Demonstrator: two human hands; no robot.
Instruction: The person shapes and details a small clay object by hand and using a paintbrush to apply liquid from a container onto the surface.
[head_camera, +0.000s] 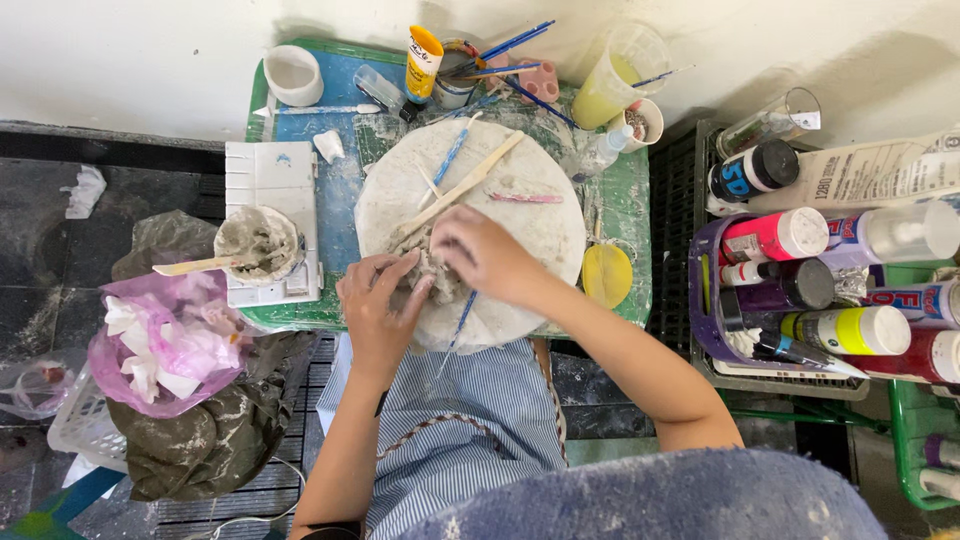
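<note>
Hands on clay, head view only. Left hand (378, 305) and right hand (483, 255) both press on a grey clay lump (432, 272) near the front of the round white board (500, 215). Left fingers curl against the lump's left side; right hand covers its top, fingers bent down over it. Looks like one hand braces while the other shapes, so both close on the clay rather than lie flat.

Wooden stick (462, 186) and blue tool (450, 158) lie across the board just behind the lump, within easy reach. Second blue tool (458, 325) pokes out under the right wrist.

Left of the board: white palette (272, 175) with a slurry cup (258, 240) on it, spatula resting in it. Right: yellow disc (607, 275), then a crate of paint bottles (800, 290), well apart, probably to keep them off the wet work.
</note>
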